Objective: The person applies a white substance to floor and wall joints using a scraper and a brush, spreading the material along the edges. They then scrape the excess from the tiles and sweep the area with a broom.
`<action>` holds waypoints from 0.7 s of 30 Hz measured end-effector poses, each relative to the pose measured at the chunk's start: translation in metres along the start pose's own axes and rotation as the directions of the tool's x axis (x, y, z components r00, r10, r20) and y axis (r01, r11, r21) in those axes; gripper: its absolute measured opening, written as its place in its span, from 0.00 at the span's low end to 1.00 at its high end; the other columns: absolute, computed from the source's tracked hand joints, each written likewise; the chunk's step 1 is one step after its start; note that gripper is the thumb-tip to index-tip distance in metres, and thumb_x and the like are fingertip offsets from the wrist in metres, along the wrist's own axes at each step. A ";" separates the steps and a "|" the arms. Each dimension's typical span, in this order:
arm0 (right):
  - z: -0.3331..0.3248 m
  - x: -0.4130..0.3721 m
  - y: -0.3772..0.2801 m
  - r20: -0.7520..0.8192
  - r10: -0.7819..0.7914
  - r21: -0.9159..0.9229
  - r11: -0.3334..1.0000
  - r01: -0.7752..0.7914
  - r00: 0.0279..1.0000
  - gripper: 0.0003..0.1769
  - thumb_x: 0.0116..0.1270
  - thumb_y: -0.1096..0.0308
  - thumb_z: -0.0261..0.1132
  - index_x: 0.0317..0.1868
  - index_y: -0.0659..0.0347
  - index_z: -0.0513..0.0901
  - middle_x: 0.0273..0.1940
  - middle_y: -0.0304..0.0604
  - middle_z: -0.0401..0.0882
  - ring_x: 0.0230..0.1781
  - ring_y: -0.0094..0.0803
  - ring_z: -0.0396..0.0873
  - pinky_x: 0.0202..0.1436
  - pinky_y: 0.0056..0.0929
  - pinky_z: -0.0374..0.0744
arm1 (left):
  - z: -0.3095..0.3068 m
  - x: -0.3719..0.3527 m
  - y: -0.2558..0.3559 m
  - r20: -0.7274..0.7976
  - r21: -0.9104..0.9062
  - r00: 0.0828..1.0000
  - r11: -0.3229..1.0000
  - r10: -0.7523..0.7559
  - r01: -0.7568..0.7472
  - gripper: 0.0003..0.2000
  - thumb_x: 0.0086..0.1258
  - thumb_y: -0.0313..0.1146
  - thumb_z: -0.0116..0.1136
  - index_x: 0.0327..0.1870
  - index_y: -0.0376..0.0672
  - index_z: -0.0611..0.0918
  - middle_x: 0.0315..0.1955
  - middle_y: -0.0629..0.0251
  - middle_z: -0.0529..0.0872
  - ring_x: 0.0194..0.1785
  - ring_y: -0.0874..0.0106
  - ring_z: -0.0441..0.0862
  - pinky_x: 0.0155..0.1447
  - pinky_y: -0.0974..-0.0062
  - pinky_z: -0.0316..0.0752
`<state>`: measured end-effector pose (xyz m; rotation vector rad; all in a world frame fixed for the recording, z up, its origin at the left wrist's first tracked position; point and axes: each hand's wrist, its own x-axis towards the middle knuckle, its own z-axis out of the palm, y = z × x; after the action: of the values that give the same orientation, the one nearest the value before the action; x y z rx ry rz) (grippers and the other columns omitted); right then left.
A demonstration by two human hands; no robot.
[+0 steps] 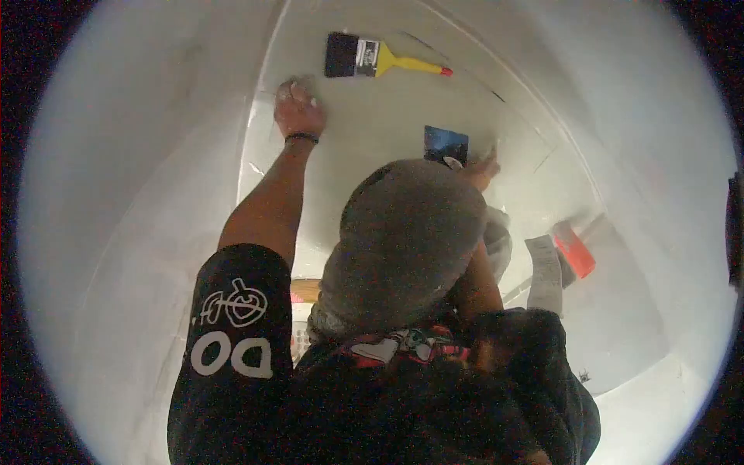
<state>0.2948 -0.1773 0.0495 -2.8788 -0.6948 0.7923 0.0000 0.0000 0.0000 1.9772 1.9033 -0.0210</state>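
Note:
My left hand (301,111) is closed, with its fingers curled down against the pale surface near its left edge. Whatever may be under those fingers cannot be made out. A putty knife (446,142) with a wide dark blade shows just beyond my bent knee. My right hand (485,169) is at its handle end and appears closed on it, though my knee hides part of the grip. Ahead of both hands lies a paintbrush (403,65) with black bristles, a yellow handle and a red tip.
Smooth pale walls (155,170) curve up on both sides. My grey-clad knee (415,225) takes up the middle. To the right are an orange object (575,252) and a grey-white strip (545,271). Dark lines mark the surface at the far right.

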 end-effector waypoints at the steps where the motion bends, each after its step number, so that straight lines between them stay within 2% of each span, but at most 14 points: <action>1: 0.003 0.008 -0.001 -0.065 -0.066 0.161 0.984 0.076 0.996 0.52 0.39 0.66 0.77 0.65 0.51 0.57 0.56 0.48 0.65 0.53 0.44 0.66 0.54 0.39 0.70 | 0.007 0.005 0.001 -0.085 0.061 0.995 0.997 0.045 -0.040 0.27 0.50 0.35 0.57 0.56 0.48 0.70 0.53 0.58 0.70 0.57 0.60 0.68 0.58 0.63 0.67; 3: 0.014 -0.014 0.002 -0.073 -0.104 0.320 0.939 0.122 0.992 0.52 0.37 0.71 0.77 0.64 0.52 0.58 0.51 0.46 0.68 0.49 0.41 0.69 0.48 0.38 0.74 | 0.011 -0.016 -0.028 -0.127 0.175 0.989 0.983 0.076 -0.053 0.27 0.49 0.35 0.58 0.55 0.46 0.70 0.52 0.58 0.70 0.56 0.60 0.69 0.56 0.63 0.69; 5: -0.004 -0.004 -0.005 0.176 -0.121 0.509 0.861 0.014 0.977 0.48 0.39 0.78 0.75 0.63 0.55 0.60 0.45 0.42 0.69 0.41 0.33 0.71 0.39 0.29 0.76 | 0.045 -0.007 -0.027 -0.118 -0.440 0.992 0.898 -0.052 -0.005 0.27 0.48 0.34 0.58 0.54 0.44 0.70 0.51 0.57 0.71 0.56 0.60 0.69 0.56 0.64 0.69; 6: -0.018 -0.011 -0.011 0.164 -0.118 0.492 0.870 0.023 0.979 0.48 0.39 0.78 0.75 0.63 0.55 0.60 0.45 0.42 0.69 0.41 0.33 0.71 0.39 0.29 0.76 | 0.028 -0.009 -0.017 -0.111 -0.461 0.992 0.887 -0.057 0.000 0.27 0.48 0.34 0.58 0.54 0.44 0.70 0.51 0.57 0.71 0.56 0.60 0.69 0.56 0.64 0.69; 7: -0.016 -0.015 -0.007 0.142 -0.127 0.622 0.783 0.011 0.982 0.44 0.43 0.77 0.73 0.62 0.55 0.62 0.44 0.41 0.69 0.39 0.31 0.71 0.37 0.26 0.75 | 0.009 -0.015 -0.006 -0.104 -0.126 0.994 0.991 0.038 -0.051 0.27 0.50 0.36 0.58 0.55 0.45 0.70 0.53 0.59 0.70 0.58 0.60 0.67 0.58 0.64 0.67; 8: -0.010 -0.015 -0.003 0.107 -0.132 0.730 0.683 0.012 0.986 0.40 0.46 0.77 0.71 0.61 0.55 0.64 0.43 0.40 0.70 0.37 0.29 0.71 0.36 0.23 0.74 | 0.003 -0.017 0.001 -0.068 0.209 0.990 0.972 0.127 -0.110 0.27 0.51 0.37 0.57 0.56 0.46 0.70 0.55 0.60 0.69 0.59 0.61 0.66 0.59 0.65 0.66; 11: -0.005 -0.005 0.033 0.090 -0.330 0.674 0.715 0.187 0.940 0.33 0.54 0.73 0.67 0.61 0.54 0.66 0.42 0.39 0.71 0.37 0.29 0.71 0.37 0.24 0.75 | 0.029 -0.011 -0.005 -0.020 0.177 0.997 0.982 0.074 -0.069 0.26 0.53 0.43 0.56 0.56 0.51 0.71 0.56 0.64 0.71 0.59 0.62 0.68 0.62 0.64 0.62; 12: -0.034 -0.018 0.032 0.346 -0.272 0.674 0.738 -0.036 0.898 0.30 0.58 0.69 0.64 0.62 0.54 0.65 0.45 0.40 0.72 0.41 0.29 0.73 0.40 0.25 0.76 | 0.041 -0.009 -0.012 -0.020 0.195 0.998 0.980 0.056 -0.051 0.26 0.52 0.43 0.56 0.56 0.51 0.71 0.56 0.62 0.72 0.58 0.60 0.69 0.62 0.62 0.63; 13: -0.071 -0.032 0.034 0.309 -0.227 0.667 0.744 -0.040 0.924 0.30 0.58 0.69 0.64 0.62 0.54 0.65 0.45 0.40 0.72 0.41 0.29 0.73 0.40 0.25 0.76 | 0.043 -0.010 -0.018 -0.016 0.203 0.998 0.978 0.059 -0.054 0.26 0.52 0.44 0.56 0.56 0.50 0.72 0.56 0.60 0.72 0.58 0.59 0.70 0.61 0.61 0.63; 15: -0.139 -0.065 0.071 0.531 -0.375 0.402 0.901 0.164 0.760 0.30 0.59 0.72 0.62 0.62 0.57 0.64 0.47 0.43 0.73 0.43 0.31 0.76 0.42 0.27 0.76 | 0.015 0.005 0.008 0.313 0.422 0.910 0.898 -0.273 0.124 0.31 0.53 0.54 0.54 0.59 0.49 0.69 0.50 0.68 0.77 0.51 0.67 0.75 0.54 0.67 0.70; 16: -0.172 -0.082 0.091 0.640 -0.229 0.546 0.808 -0.223 0.734 0.30 0.59 0.74 0.61 0.62 0.56 0.64 0.49 0.45 0.75 0.44 0.31 0.78 0.44 0.29 0.77 | 0.026 0.009 0.012 0.335 0.450 0.904 0.888 -0.265 0.093 0.28 0.55 0.52 0.54 0.55 0.48 0.69 0.47 0.67 0.77 0.48 0.67 0.75 0.52 0.67 0.70; 17: -0.198 -0.101 0.131 0.515 -0.231 0.414 0.910 -0.003 0.826 0.31 0.58 0.77 0.60 0.63 0.56 0.63 0.49 0.47 0.75 0.41 0.33 0.78 0.45 0.30 0.77 | 0.038 0.009 0.013 0.310 0.457 0.928 0.889 -0.207 0.046 0.25 0.57 0.51 0.53 0.52 0.46 0.70 0.44 0.66 0.77 0.45 0.67 0.75 0.50 0.67 0.71; 19: -0.260 -0.159 0.150 0.515 0.109 0.370 0.867 -0.335 0.850 0.34 0.55 0.78 0.61 0.64 0.55 0.61 0.51 0.46 0.73 0.44 0.35 0.77 0.47 0.32 0.77 | 0.065 0.008 0.028 0.257 0.411 0.959 0.911 -0.116 -0.001 0.20 0.61 0.48 0.53 0.46 0.43 0.72 0.38 0.63 0.77 0.40 0.67 0.75 0.46 0.66 0.72; 21: -0.336 -0.248 0.175 0.450 0.184 0.421 0.819 -0.389 0.874 0.36 0.55 0.71 0.62 0.65 0.55 0.60 0.53 0.47 0.72 0.48 0.37 0.75 0.51 0.34 0.74 | 0.009 -0.019 0.064 -0.071 0.322 0.973 0.918 -0.218 0.230 0.15 0.64 0.45 0.52 0.40 0.41 0.74 0.32 0.61 0.77 0.35 0.67 0.76 0.43 0.66 0.74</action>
<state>0.3454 -0.4290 0.4223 -2.3821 -0.0221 1.3790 0.0625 -0.0205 0.0139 1.9542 2.2618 -0.3959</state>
